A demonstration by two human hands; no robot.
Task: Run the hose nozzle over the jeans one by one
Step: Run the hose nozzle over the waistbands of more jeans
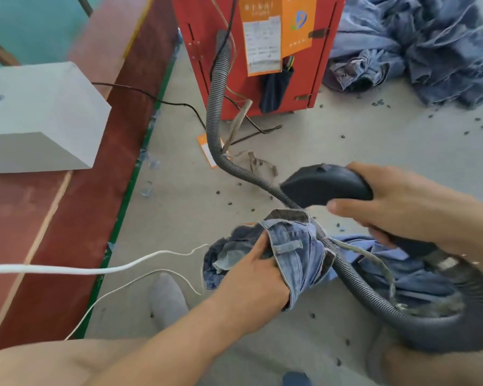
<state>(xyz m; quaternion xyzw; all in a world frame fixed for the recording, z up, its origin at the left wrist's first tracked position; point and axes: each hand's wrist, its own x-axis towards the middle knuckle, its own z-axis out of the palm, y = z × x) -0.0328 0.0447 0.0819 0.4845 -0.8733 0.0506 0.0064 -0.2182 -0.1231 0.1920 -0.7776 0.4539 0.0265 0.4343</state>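
Note:
My left hand (251, 271) grips the waistband of a pair of blue jeans (293, 252), bunched up in front of me, its fingers inside the opening. My right hand (396, 204) holds the dark rounded hose nozzle (324, 185) just above and right of the jeans, apart from the cloth. The grey ribbed hose (221, 87) runs from the red machine (262, 51) down across the floor, behind the jeans, and loops round at the lower right. More blue cloth (402, 271) lies under the hose loop.
A heap of jeans (430, 48) lies at the back right by the machine. A red bench (67, 204) with a white box (39, 118) stands at the left. White cord (95, 270), a black cable (162, 101) and dark scraps litter the grey floor.

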